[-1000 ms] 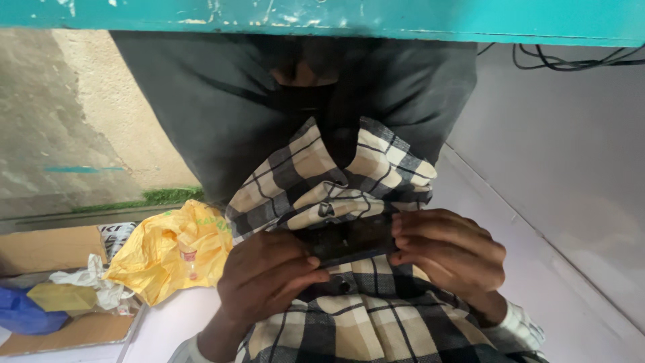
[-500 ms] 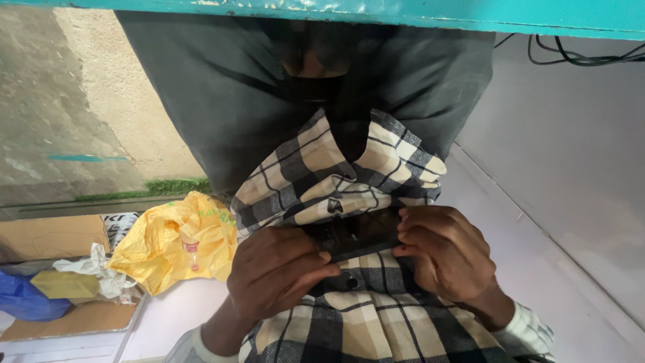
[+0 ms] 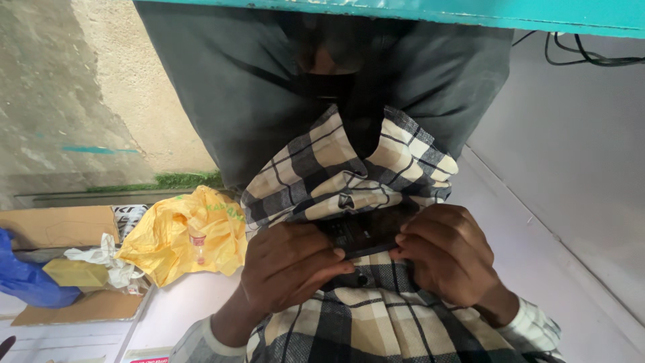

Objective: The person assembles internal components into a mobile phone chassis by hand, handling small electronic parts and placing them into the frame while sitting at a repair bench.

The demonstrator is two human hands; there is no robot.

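Nearest the camera, the checked shirt [image 3: 363, 323] fills the lower middle of the view, with cuffs showing at both wrists. Just above it, the left hand [image 3: 289, 265] and the right hand [image 3: 450, 259] meet over the chest, fingers curled inward. Both pinch a small dark device [image 3: 366, 235] between them, the left thumb and fingers closing on its left end and the right fingertips on its right end. The device lies with its long axis running left to right, tilted slightly up toward the right hand, pressed close against the shirt placket. Neither hand is clearly nearer; each holds one end, so the thing sits directly between them, touching both. What kind of device it is cannot be told, since the fingers hide much of it.

Above the hands the shirt front bunches into a folded peak against dark trousers [image 3: 242, 101], leaving little free room upward. To the left, near the left forearm but apart from it, lies a crumpled yellow bag [image 3: 188, 238] beside a cardboard box [image 3: 60, 228], with a blue bag [image 3: 27, 279] farther left. The right side is more open: a pale floor [image 3: 537, 262] runs along a grey wall [image 3: 578, 134]. Farthest away, a teal edge [image 3: 470, 13] crosses the top, with black cables [image 3: 584, 57] hanging at its right.
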